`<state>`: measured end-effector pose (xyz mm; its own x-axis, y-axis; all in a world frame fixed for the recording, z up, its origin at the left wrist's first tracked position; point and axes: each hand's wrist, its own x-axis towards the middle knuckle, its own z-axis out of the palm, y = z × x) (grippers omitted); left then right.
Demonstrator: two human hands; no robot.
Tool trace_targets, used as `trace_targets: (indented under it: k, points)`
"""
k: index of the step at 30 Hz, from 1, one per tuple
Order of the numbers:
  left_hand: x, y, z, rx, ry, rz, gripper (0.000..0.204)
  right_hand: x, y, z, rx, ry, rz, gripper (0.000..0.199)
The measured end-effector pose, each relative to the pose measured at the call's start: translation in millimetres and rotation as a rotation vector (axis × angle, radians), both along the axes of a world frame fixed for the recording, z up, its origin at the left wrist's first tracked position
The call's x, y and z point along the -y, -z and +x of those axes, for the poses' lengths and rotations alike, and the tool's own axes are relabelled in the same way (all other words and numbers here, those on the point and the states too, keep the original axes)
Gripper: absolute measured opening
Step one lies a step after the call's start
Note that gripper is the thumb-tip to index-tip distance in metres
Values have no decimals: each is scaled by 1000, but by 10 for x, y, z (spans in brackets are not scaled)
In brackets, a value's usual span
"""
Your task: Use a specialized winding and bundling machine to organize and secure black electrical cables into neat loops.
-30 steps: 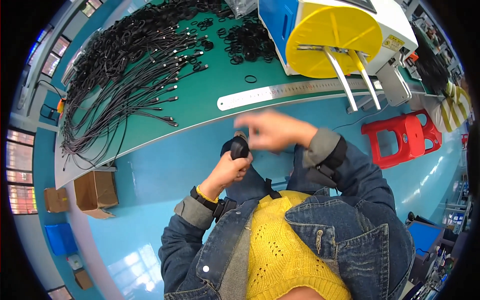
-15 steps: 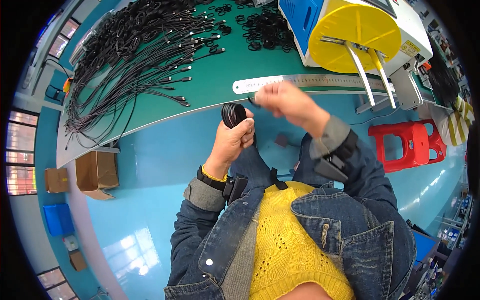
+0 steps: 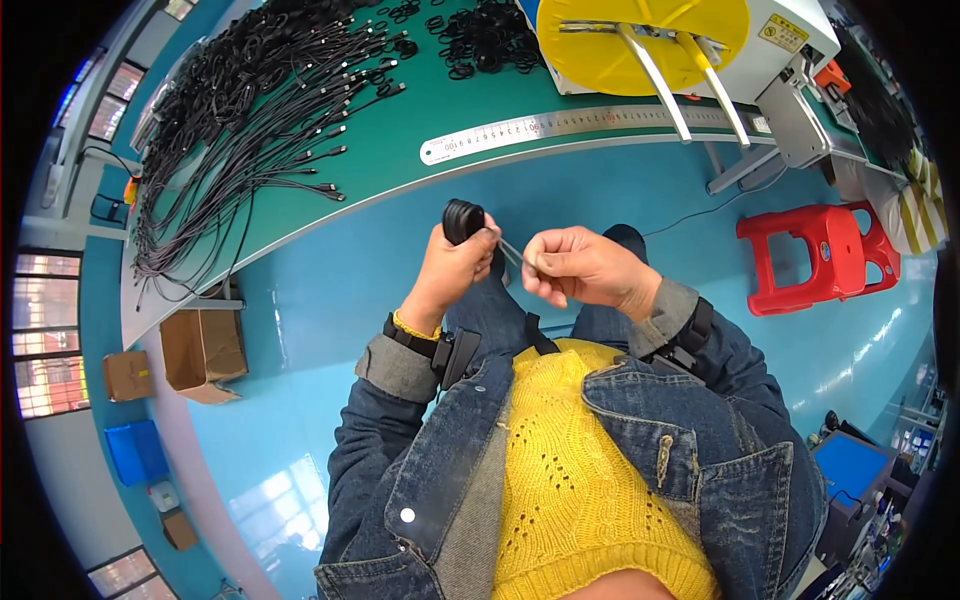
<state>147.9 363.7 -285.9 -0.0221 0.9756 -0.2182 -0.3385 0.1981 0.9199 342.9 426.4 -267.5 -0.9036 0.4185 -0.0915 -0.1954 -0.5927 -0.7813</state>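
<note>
My left hand (image 3: 455, 268) is closed around a coiled black cable (image 3: 462, 220), whose loops stick up above the thumb. Just to its right, my right hand (image 3: 585, 266) pinches a thin dark elastic band (image 3: 512, 252). Two strands of the band run taut from the coil side to my right fingertips. Both hands are over my lap, in front of the table edge. How the band goes around the coil is hidden behind my left fingers.
A green table (image 3: 385, 165) carries a pile of black cables (image 3: 240, 150), small black rings (image 3: 490, 40) and a steel ruler (image 3: 530, 130). A machine with a yellow disc (image 3: 640, 40) and protruding rods stands at right. Below are a red stool (image 3: 815, 255) and a cardboard box (image 3: 203, 350).
My right hand has come down from over the ruler to beside my left hand. The band is now stretched between them. The view has shifted slightly to the right.
</note>
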Motion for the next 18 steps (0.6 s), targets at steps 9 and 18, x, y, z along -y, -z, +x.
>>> trace_targets:
  k: [9, 18]
  points:
    - [-24, -249, 415, -469, 252, 52, 11, -307, -436, 233, 374, 91, 547, 35]
    - [-94, -182, 415, -618, 302, 144, 17, -327, -281, -9, 260, 156, 1581, 41]
